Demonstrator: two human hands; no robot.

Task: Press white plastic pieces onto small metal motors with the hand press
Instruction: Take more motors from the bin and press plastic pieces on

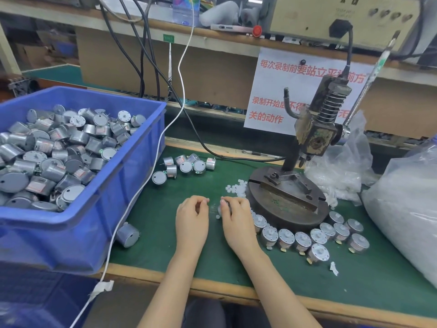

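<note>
Nearest, by the bench's front edge, the right hand curls over a motor, mostly hidden. The left hand has curled fingers; whether they pinch anything I cannot tell. White plastic pieces heap against the hand press base

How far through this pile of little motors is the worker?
Done: about a dozen silver round metal motors capped with white plastic pieces curve before the rusty hand press. In hand: the right hand grips one motor, the left hand beside it. Left: the blue plastic bin brims with more motors.
</note>
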